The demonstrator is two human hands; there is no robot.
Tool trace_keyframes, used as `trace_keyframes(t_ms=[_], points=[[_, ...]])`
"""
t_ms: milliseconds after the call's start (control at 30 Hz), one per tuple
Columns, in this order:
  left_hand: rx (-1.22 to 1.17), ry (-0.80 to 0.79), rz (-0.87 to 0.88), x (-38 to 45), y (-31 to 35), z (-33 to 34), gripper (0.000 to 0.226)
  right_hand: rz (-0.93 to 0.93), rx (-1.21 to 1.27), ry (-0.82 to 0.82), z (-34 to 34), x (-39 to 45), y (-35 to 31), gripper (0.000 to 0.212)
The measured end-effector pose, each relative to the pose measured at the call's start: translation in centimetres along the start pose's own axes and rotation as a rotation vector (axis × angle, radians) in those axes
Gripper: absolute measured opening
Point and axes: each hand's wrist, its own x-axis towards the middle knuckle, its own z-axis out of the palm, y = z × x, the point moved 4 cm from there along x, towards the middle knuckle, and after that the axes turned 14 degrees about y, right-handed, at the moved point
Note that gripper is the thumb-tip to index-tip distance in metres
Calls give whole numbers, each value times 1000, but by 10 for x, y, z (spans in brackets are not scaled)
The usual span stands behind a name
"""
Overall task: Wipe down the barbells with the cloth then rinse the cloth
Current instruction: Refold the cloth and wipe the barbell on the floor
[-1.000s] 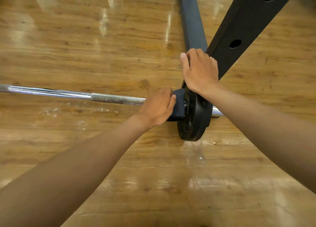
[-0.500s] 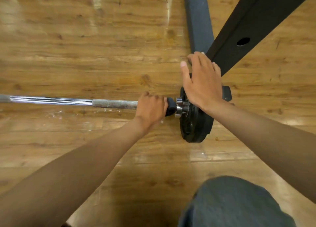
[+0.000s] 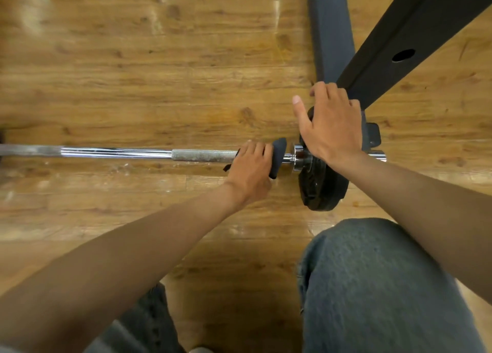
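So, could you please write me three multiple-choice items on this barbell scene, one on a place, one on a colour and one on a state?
1. Where does the right hand rest?
A. on the weight plate
B. on the floor
C. on the knee

2. What colour is the cloth?
A. white
B. dark
C. yellow

3. How is the left hand set?
A. flat on the floor
B. hanging free
C. curled round the cloth on the bar

Answers: 1 A, the palm lies over the plate's top edge; 2 B, dark fabric shows beside the fingers; 3 C, the fingers wrap cloth and bar.
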Motion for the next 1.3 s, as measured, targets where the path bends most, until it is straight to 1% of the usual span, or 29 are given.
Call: trace_keyframes(t_ms=[133, 200, 267, 367, 467, 500, 533, 567, 600, 633, 700, 733, 767, 800, 833, 900, 933, 967, 1033, 1067, 1133, 1167, 1200, 1233, 1267, 1300], points=[[-39, -282, -55, 40, 15, -7, 78, 2, -12, 1, 0, 2, -1, 59], [-60, -461, -44, 57, 16, -8, 84, -8, -21, 1, 1, 3, -2, 59], [-146, -649, -41, 69, 17, -8, 82, -14, -27, 11, 1, 1, -2, 59], [-278, -927, -100, 82, 7, -1, 72, -17, -45, 16, 1, -1, -2, 59], [-417, -1255, -237, 83, -1, 11, 45, -10, -45, 24, 2, 0, -2, 60], [-439, -1303, -242, 82, -1, 12, 45, -6, -47, 34, 1, 1, -2, 60], [-436, -1292, -218, 82, 0, 12, 47, -1, -53, 44, 1, 1, 0, 61], [-418, -1208, -182, 82, 1, 11, 48, 3, -58, 51, 1, 1, 1, 61], [-402, -1055, -144, 80, 3, 12, 48, 4, -59, 52, 2, 0, 1, 61], [-340, -845, -97, 74, 5, 11, 49, 3, -59, 50, 1, 0, 0, 61], [-68, -339, -13, 56, 11, 8, 47, 9, -67, 49, 1, 1, -1, 62], [64, -157, 11, 43, 16, 9, 46, 11, -68, 48, 0, 0, -2, 63], [136, -68, 23, 33, 22, 12, 47, 12, -69, 48, 0, 0, -2, 63], [156, -20, 22, 31, 27, 14, 50, 14, -75, 54, -1, 0, -2, 63], [155, -41, -4, 33, 31, 15, 50, 17, -87, 59, -1, 1, -1, 63], [89, -187, -91, 50, 29, 11, 39, 18, -96, 56, 0, 2, -1, 63], [23, -301, -108, 59, 27, 8, 34, 18, -93, 54, 0, 2, -1, 63], [-76, -424, -102, 70, 26, 5, 34, 19, -91, 58, 0, 3, -1, 62], [-271, -733, -92, 80, 20, -4, 44, 19, -81, 75, 0, 4, -1, 61], [-346, -855, -105, 83, 16, -6, 45, 24, -77, 82, -1, 4, -1, 61], [-481, -1045, -161, 83, 9, -6, 36, 37, -75, 90, -1, 3, 0, 61], [-555, -1111, -185, 81, 8, -6, 35, 39, -74, 92, -1, 3, 0, 62], [-595, -1128, -192, 79, 6, -4, 34, 41, -70, 93, -2, 3, -1, 62], [-575, -1078, -170, 79, 5, 0, 32, 42, -63, 93, -2, 3, -1, 62], [-496, -955, -119, 78, 5, 4, 30, 43, -57, 94, -2, 2, -1, 62], [-378, -780, -53, 77, 7, 6, 29, 41, -57, 94, -2, 2, -1, 61]])
